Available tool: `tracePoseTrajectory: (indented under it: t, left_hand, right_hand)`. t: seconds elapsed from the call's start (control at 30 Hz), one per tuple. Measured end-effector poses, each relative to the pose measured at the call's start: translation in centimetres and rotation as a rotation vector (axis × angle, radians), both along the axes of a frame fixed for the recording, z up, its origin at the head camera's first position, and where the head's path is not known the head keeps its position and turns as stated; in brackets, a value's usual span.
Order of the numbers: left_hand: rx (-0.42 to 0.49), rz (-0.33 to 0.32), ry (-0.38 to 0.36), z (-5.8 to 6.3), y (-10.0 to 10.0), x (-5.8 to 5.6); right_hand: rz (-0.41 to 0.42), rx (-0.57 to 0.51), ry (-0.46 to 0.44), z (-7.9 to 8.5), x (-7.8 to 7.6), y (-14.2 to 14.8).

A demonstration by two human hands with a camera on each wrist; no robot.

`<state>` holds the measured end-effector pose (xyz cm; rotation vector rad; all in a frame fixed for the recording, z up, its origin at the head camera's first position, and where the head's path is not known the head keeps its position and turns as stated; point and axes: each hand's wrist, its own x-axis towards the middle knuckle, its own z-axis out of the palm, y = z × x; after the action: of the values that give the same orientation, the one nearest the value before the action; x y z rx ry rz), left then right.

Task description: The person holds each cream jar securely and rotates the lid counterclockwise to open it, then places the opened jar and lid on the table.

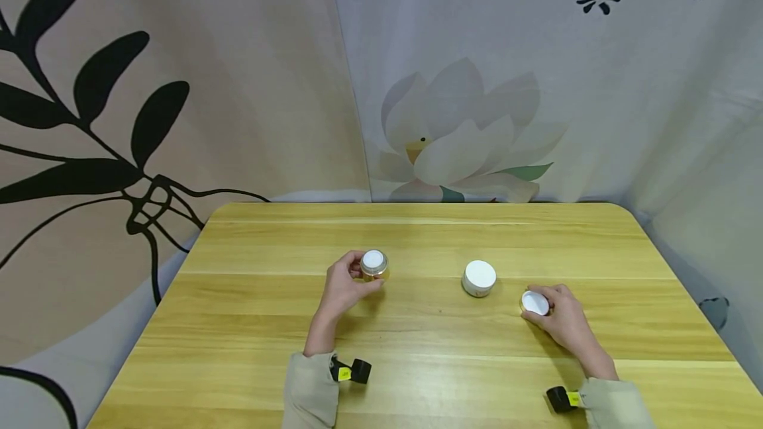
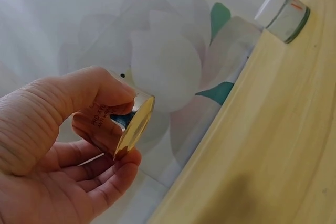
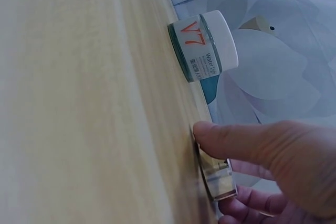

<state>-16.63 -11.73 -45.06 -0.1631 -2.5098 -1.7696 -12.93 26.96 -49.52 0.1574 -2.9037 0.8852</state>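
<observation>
My left hand [image 1: 347,288] grips a small gold jar [image 1: 373,265] between thumb and fingers, its round white top facing up. The left wrist view shows the jar's shiny gold side [image 2: 97,124] with printed lettering, raised above the wood. Over on the right, my right hand [image 1: 563,320] pinches a gold jar lid [image 1: 535,303] by its rim, white inside turned up; in the right wrist view the lid [image 3: 216,176] is close to the tabletop. Between the hands a second jar [image 1: 479,278] stands upright with its white cap on, marked "V7" [image 3: 192,33] in red.
The wooden table [image 1: 417,369] has rounded back corners. Behind it hangs a curtain [image 1: 268,85] printed with dark leaves and a pale lotus. Black wrist cameras [image 1: 360,371] sit on both forearms near the light sleeves [image 1: 311,389].
</observation>
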Motion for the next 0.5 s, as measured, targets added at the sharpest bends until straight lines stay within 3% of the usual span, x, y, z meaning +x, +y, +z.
tracePoseTrajectory:
  t: [0.5]
  left_hand:
    - [-0.098, 0.011, -0.067, -1.1, 0.0, -0.6]
  right_hand:
    - [0.016, -0.007, -0.011, 0.0, 0.0, 0.1]
